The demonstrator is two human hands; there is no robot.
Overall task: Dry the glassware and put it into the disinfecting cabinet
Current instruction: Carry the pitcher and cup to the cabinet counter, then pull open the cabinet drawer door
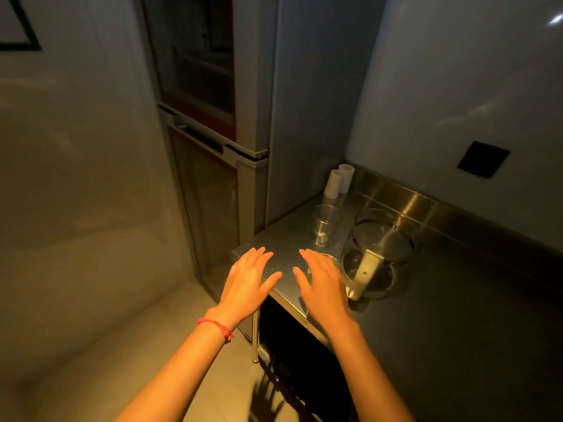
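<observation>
A clear drinking glass (326, 223) stands on the steel counter (457, 300) near its left end. Beside it on the right sits a large glass jug (382, 239) with a white handle. Another small glass (333, 259) peeks out from behind my right hand (323, 284). Both hands hover flat over the counter's left corner, fingers straight, holding nothing. My left hand (248, 280) wears a red string at the wrist. The tall steel disinfecting cabinet (213, 117) stands left of the counter, its two dark glass doors closed.
Two white paper rolls (338, 181) stand in the back corner against the cabinet side. A steel backsplash (426, 205) runs along the wall, with a dark square plate (483, 159) above it. Tiled floor lies to the left, below the counter's leg (255, 339).
</observation>
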